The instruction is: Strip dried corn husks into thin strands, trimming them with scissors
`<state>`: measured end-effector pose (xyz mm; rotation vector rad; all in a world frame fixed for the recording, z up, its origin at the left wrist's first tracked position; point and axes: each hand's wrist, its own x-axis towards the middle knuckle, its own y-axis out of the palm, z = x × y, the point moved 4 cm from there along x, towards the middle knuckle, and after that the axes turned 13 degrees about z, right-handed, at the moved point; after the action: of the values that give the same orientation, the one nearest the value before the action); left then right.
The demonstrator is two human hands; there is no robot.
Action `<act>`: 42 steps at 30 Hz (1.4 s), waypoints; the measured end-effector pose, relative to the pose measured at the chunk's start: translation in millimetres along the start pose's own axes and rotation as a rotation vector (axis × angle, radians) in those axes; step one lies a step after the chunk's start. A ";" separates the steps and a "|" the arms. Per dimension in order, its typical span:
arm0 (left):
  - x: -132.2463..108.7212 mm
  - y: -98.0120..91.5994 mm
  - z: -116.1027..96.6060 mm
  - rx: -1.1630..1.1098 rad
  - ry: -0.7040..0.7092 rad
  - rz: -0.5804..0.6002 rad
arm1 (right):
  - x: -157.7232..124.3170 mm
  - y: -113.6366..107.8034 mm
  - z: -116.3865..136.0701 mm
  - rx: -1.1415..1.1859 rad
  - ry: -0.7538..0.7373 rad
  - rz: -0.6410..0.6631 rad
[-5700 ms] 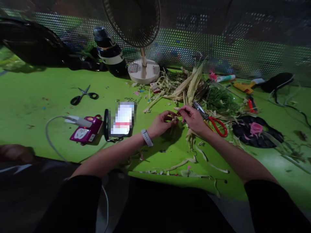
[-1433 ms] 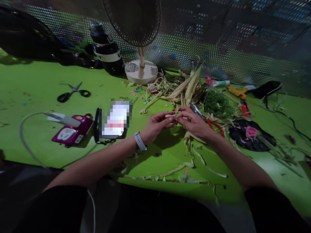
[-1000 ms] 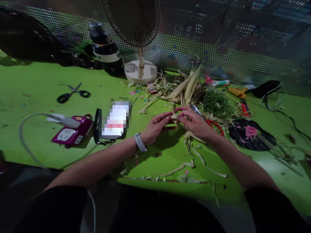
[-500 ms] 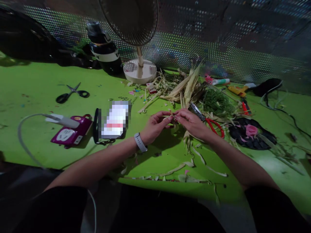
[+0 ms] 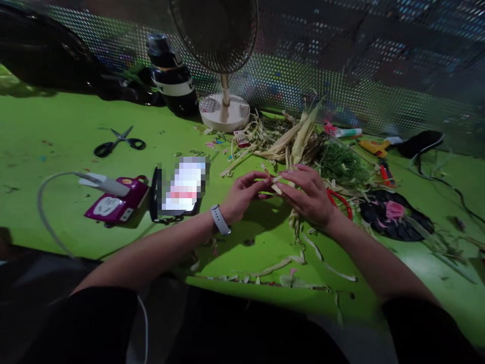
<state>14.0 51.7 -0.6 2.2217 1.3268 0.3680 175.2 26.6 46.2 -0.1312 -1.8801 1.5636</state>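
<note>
My left hand (image 5: 245,194), with a watch (image 5: 220,220) on its wrist, pinches a small pale piece of corn husk (image 5: 278,187) between thumb and fingertips. From the other side my right hand (image 5: 307,194) has its thumb and fingers at the same piece, the fingers a little spread. How the piece is folded is too small to make out. Just behind the hands lies a heap of dried corn husks (image 5: 303,136). Red-handled pliers (image 5: 343,202) lie partly hidden behind my right hand. Loose husk strips (image 5: 282,263) lie on the green table (image 5: 242,298) nearer to me.
To the left are black scissors (image 5: 120,140), a purple power adapter (image 5: 117,199) with a white charger, and a lit phone (image 5: 185,184). A fan (image 5: 225,108) and a dark bottle (image 5: 174,86) stand behind. A glue gun (image 5: 375,147) and a black flower-like piece (image 5: 373,212) lie right.
My right hand has turned and its fingers have spread from a tight pinch, covering more of the pliers. My left hand keeps its pinch. The whole view has shifted slightly.
</note>
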 end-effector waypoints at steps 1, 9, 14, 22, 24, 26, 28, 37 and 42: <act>-0.2 0.7 0.5 0.006 0.000 0.009 | -0.9 0.4 -1.3 0.029 0.046 0.016; -1.4 7.8 6.8 0.152 -0.020 0.151 | 0.2 5.5 -2.6 0.351 0.277 0.106; 2.1 4.6 5.4 0.217 -0.001 0.221 | 8.5 3.0 2.8 0.319 0.244 -0.031; -4.1 12.1 -4.2 0.269 -0.024 0.310 | 10.9 0.6 5.5 0.351 0.350 -0.160; -5.5 13.8 -3.0 0.276 -0.029 0.312 | 10.5 1.5 4.6 0.397 0.381 -0.156; -5.2 13.6 -2.2 0.305 -0.028 0.310 | 10.6 0.6 4.0 0.433 0.388 -0.156; -4.0 12.6 -3.9 0.363 -0.023 0.320 | 11.4 -1.5 3.5 0.460 0.388 -0.138; -3.1 14.0 -10.3 0.389 0.002 0.310 | 9.8 7.6 -2.7 0.658 0.530 0.042; -1.4 4.9 4.1 0.087 -0.100 0.106 | 7.1 5.0 -7.8 0.674 0.591 -0.103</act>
<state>18.9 47.3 -1.1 2.3566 1.1973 0.2378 172.4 37.9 45.1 -0.1658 -0.8486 1.7558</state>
